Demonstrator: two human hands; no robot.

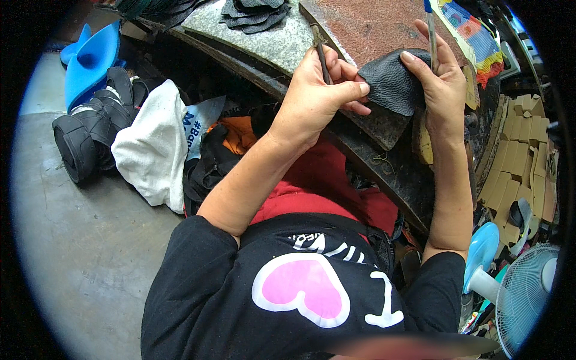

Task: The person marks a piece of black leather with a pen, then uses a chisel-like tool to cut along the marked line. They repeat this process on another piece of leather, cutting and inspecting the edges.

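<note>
Both my hands hold up a piece of black grained leather (393,83) over the bench. My left hand (315,90) is closed, its thumb and fingers at the leather's left edge. A thin dark rod (320,51) with a knobbed end is also tucked in that hand. My right hand (447,84) pinches the leather's right side with the thumb on top. A slender grey stick with a blue end (431,30) stands up between its thumb and fingers; its lower part is hidden, so I cannot tell its kind.
A speckled grey stone slab (240,45) and a reddish-brown board (372,30) lie on the dark bench, with stacked black leather pieces (255,13) beyond. Left are black sandals (78,147), white cloth (153,144) and blue sheet pieces (93,66); right, cardboard boxes (510,156) and a fan (528,294).
</note>
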